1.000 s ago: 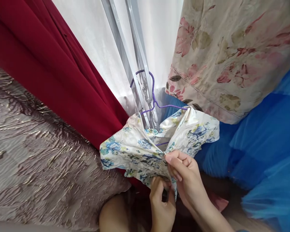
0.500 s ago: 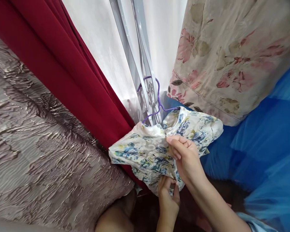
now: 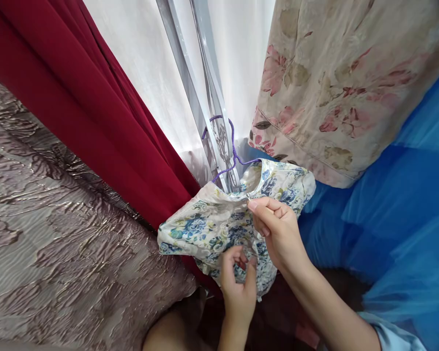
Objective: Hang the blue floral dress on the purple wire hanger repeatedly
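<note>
A white blouse (image 3: 197,226) with blue and green flowers hangs on a purple hanger (image 3: 234,156). At the middle of its neckline, my right hand (image 3: 274,219) pinches a small silvery zipper pull (image 3: 248,197) between thumb and forefinger. Lower down, my left hand (image 3: 237,275) is in front of the blouse, its fingers curved and a gap showing between thumb and forefinger. Whether its fingertips touch the cloth is hard to tell. The hanger's hook is around pale glossy bars (image 3: 219,131).
Left of the blouse hang a dark red cloth (image 3: 106,112) and a shiny mauve textured fabric (image 3: 76,243). To the right are a beige cloth with pink flowers (image 3: 336,97) and blue tulle (image 3: 380,219). White cloth (image 3: 131,44) hangs behind the bars.
My left hand has moved left and slightly up, its fingers parting from the blouse's front edge. The neckline's two edges now meet near my right hand, where a gap showed before.
</note>
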`<state>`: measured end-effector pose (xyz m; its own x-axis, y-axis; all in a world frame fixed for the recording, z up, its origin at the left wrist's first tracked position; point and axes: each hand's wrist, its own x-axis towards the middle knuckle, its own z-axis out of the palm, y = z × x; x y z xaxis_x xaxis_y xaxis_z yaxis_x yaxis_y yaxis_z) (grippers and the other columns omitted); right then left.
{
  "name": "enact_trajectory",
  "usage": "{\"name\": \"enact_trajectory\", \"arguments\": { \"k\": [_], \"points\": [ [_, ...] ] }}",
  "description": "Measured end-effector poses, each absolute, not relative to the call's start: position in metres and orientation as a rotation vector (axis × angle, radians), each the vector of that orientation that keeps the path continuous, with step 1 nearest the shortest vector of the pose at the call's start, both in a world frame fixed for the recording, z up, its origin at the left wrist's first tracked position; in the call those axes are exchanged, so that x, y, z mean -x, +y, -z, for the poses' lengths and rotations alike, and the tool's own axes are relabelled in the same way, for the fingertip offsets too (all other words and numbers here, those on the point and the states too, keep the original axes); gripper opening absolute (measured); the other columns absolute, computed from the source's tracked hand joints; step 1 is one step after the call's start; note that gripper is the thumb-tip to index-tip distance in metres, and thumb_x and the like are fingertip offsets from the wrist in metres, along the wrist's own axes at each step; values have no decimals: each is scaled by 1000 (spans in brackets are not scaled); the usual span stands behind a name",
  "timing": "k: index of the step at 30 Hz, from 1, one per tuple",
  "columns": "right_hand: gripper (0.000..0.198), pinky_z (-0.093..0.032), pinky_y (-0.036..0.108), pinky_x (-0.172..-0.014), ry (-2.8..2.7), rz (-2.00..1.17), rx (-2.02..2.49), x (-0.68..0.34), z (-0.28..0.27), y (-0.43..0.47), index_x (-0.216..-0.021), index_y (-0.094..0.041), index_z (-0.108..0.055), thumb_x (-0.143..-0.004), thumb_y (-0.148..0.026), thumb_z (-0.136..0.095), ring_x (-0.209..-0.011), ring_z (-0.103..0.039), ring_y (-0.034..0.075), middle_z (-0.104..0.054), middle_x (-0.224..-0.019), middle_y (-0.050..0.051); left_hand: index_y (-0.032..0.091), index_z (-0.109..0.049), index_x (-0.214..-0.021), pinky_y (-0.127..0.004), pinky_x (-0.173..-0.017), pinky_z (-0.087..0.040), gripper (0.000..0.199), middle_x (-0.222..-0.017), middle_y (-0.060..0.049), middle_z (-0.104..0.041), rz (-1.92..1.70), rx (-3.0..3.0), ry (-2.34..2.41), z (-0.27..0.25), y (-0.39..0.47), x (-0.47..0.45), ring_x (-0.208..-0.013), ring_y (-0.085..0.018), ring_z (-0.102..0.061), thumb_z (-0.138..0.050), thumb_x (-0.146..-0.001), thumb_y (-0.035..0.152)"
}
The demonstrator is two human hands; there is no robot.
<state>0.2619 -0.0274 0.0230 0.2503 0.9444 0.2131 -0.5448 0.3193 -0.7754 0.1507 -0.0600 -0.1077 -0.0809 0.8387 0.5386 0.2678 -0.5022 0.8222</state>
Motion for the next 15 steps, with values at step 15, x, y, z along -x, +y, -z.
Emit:
{"name": "enact_trajectory", "arguments": {
  "k": [15],
  "points": [
    [21, -16, 22, -44, -817, -1059, 825, -263, -3, -12, -65, -17, -58, -79, -27, -71, -44, -22, 6, -36, -44, -10, 18, -62, -95, -24, -56, -47, 6, -69, 3, -58, -2015, -2013, 973, -55, -7, -159, -61, -10, -58, -57, -96, 15]
  ]
}}
